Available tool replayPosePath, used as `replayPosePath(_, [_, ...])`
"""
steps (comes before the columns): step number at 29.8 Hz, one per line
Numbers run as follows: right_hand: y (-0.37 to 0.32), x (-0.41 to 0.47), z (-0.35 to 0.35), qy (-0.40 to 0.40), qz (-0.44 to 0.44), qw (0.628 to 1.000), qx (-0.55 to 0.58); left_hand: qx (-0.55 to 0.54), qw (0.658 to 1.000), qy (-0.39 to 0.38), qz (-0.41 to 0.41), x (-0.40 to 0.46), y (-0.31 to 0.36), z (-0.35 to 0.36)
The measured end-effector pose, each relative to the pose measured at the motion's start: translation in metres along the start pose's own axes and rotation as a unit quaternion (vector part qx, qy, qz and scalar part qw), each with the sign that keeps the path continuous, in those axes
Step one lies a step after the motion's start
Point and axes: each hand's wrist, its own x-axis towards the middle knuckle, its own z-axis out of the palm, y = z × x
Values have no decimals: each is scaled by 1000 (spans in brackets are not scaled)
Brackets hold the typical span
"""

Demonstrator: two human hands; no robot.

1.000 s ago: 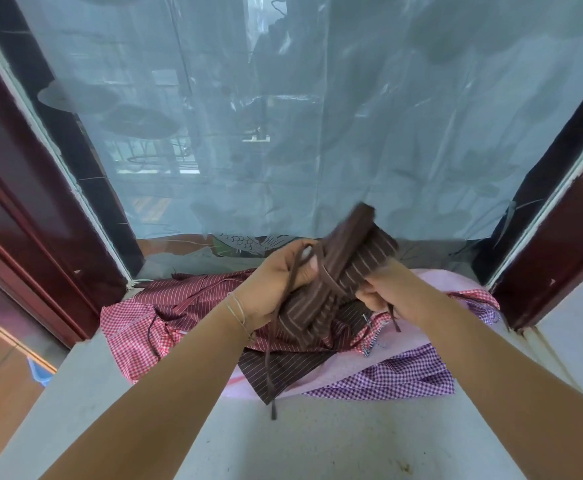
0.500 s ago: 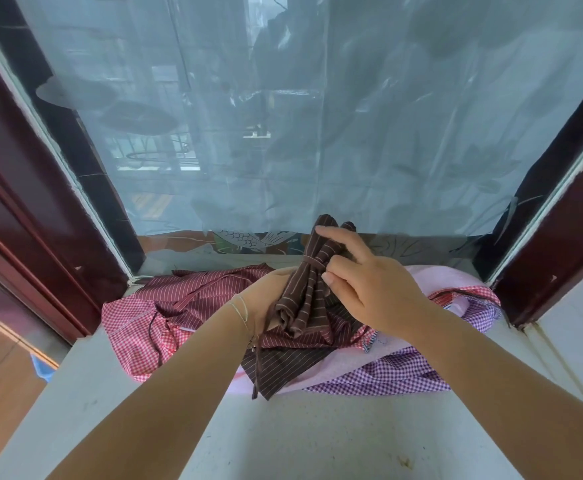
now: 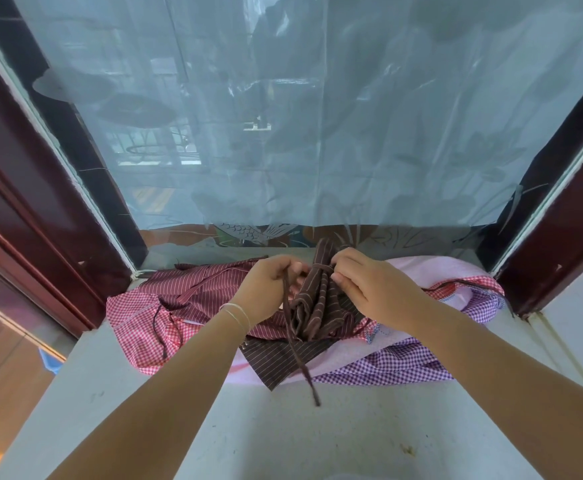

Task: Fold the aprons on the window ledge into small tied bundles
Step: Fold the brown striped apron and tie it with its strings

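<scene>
Left hand: fingers curled, grips strap, free end hanging toward ledge. Right hand: fingertips pinch strap wrap on brown apron. Apron bunched upright, between hands, above apron pile.

A second ago the left hand clutched the brown apron from the left, with the right hand low at its right side and the bundle's top tilted right. Half a second ago the right hand had moved over the top, fingers spread on it. Now the bundle stands more upright with a strap wound around its upper part. The right hand pinches at that wrap. The left hand has drawn back to the left and grips the strap's loose end, which hangs down toward the ledge.
</scene>
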Motion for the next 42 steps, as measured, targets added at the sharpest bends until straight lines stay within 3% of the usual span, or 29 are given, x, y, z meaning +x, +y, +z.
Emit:
replayPosePath(2, [0,-6,5,-17,-18,1000,-16,115,992,-37,-28,1,-13,-2])
replayPosePath(4, [-2,-12,12,-33,-42,998,-28,365,928,-63,-37,2,-21,-6])
replayPosePath(5, [-3,-15,15,-41,-52,997,-27,434,898,-68,-33,3,-24,-7])
replayPosePath(6, [-6,-16,19,-52,-54,997,-18,437,897,-64,-14,2,-22,-6])
replayPosePath(10, [-12,-15,22,-72,-45,996,17,167,983,-52,54,-7,-11,3])
replayPosePath(12, [-12,-12,19,-77,-47,996,16,36,998,-34,47,-11,-10,6])
replayPosePath(16, [-11,-9,13,-75,-47,996,-6,-239,970,-28,-34,-15,-14,19])
replayPosePath(19, [-15,-11,15,-65,-31,997,-23,-322,942,-21,-95,-15,-19,26])
replayPosePath(24, [-33,-13,17,46,26,996,-68,-336,926,-54,-166,-25,-17,41])
replayPosePath(29, [-26,-12,16,42,40,998,-19,-286,947,-122,-85,-31,-22,36])
replayPosePath(32, [-24,-10,18,27,43,996,70,-252,960,-101,-64,-28,-18,32])
replayPosePath(38, [-29,6,6,-27,225,913,339,-140,986,-72,-49,-18,-13,27])
replayPosePath(42, [-33,11,-1,-66,259,882,389,-51,998,-47,-11,-15,-10,32])
